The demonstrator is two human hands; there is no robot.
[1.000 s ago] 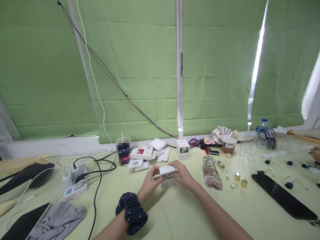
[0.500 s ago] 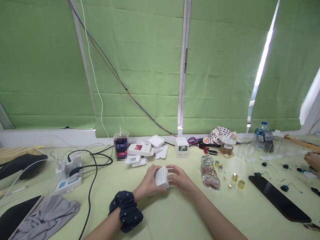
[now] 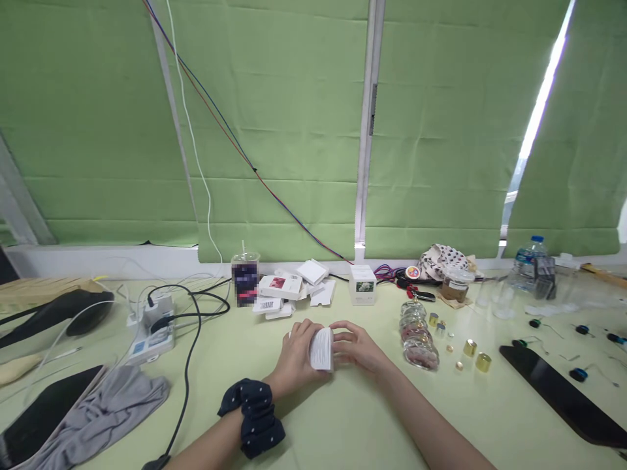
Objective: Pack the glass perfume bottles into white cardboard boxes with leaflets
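Both my hands meet at the middle of the pale green table [image 3: 343, 424] around a small white cardboard box [image 3: 322, 348]. My left hand [image 3: 296, 354] wraps round the box from the left, and a dark dotted scrunchie [image 3: 252, 418] sits on that wrist. My right hand [image 3: 358, 346] presses its fingers against the box's right side. The box stands on edge, with a printed face towards me.
Behind my hands lie several white boxes [image 3: 281, 287], a cup [image 3: 244, 279] and a cube box [image 3: 363, 285]. At the right stand glass jars [image 3: 416, 333], gold caps [image 3: 477, 355] and a black slab [image 3: 563, 393]. A power strip with cables [image 3: 155, 324] and grey cloth [image 3: 112, 411] lie left.
The box has turned from lying flat between my fingertips to standing on edge, and both hands have sunk closer to the table. The camera has shifted slightly.
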